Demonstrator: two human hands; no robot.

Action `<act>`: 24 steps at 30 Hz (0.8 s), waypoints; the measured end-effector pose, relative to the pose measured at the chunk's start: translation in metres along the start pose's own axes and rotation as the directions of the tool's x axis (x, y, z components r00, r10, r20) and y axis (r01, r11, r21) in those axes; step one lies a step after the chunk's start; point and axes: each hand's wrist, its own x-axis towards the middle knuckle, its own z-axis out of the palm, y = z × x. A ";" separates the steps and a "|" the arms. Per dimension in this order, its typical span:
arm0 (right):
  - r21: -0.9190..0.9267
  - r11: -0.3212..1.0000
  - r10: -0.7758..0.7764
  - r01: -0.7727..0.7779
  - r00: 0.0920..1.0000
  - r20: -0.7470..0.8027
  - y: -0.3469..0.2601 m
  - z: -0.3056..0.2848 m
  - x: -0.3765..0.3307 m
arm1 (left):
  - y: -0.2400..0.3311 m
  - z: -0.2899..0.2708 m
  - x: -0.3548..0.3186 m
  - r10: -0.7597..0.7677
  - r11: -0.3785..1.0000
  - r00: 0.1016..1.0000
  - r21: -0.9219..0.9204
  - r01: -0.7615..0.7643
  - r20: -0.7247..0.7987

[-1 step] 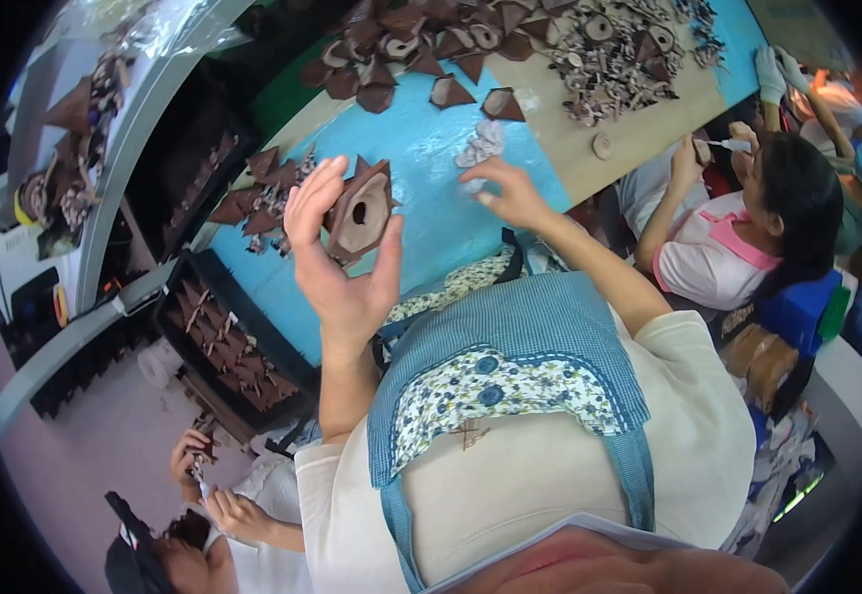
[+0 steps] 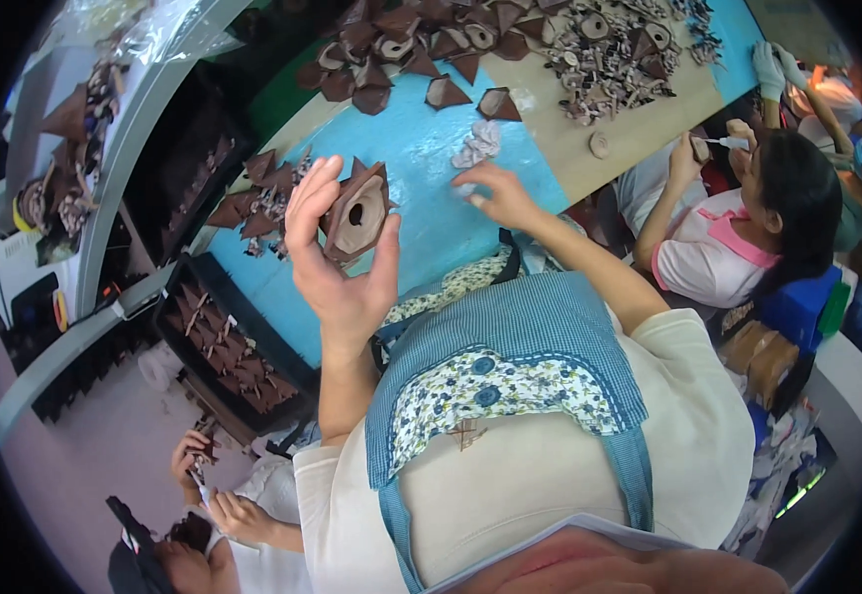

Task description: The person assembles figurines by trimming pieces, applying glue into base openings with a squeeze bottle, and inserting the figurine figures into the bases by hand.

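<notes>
My left hand [image 2: 337, 262] is raised above the blue table [image 2: 421, 148] and holds a small brown birdhouse-shaped piece [image 2: 356, 213] with a round hole in its front. My right hand [image 2: 495, 193] reaches forward over the table, its fingertips pinched on a small pale bit beside a crumpled whitish cloth [image 2: 478, 145]. A blue apron with a flowered pocket [image 2: 495, 386] covers my front.
Several brown pointed pieces lie heaped at the table's far end [image 2: 401, 45] and left [image 2: 257, 193], and more fill a black tray [image 2: 228, 346] below. A seated person in a pink-and-white shirt [image 2: 738, 238] works at right. Another person's hands [image 2: 218, 490] show at lower left.
</notes>
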 end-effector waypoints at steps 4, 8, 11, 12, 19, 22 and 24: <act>-0.094 0.986 -0.133 0.139 0.989 0.066 0.021 0.011 -0.001 | -0.006 0.019 0.000 -0.041 0.989 0.994 -0.143 0.025 -0.106; -0.195 0.980 -0.053 0.036 0.995 -0.082 0.005 -0.028 -0.005 | -0.013 0.036 0.004 -0.104 0.968 0.975 -0.244 0.054 -0.198; -0.460 0.888 -0.188 -0.020 0.896 -0.402 0.017 -0.081 0.006 | -0.013 0.047 0.012 -0.179 0.930 0.954 -0.357 0.084 -0.241; -0.558 0.827 -0.229 -0.072 0.862 -0.451 0.023 -0.098 0.009 | -0.013 0.050 0.014 -0.184 0.934 0.950 -0.346 0.088 -0.254; -0.794 0.607 -0.244 -0.037 0.942 -0.230 0.072 -0.160 0.001 | -0.009 0.071 0.032 -0.238 0.856 0.921 -0.514 0.049 -0.309; -0.809 0.588 -0.321 0.027 0.925 -0.202 0.076 -0.159 0.013 | -0.009 0.072 0.037 -0.218 0.840 0.914 -0.542 -0.003 -0.343; -0.770 0.637 -0.297 0.020 0.929 -0.221 0.071 -0.152 0.020 | -0.008 0.070 0.038 -0.201 0.816 0.910 -0.576 -0.050 -0.363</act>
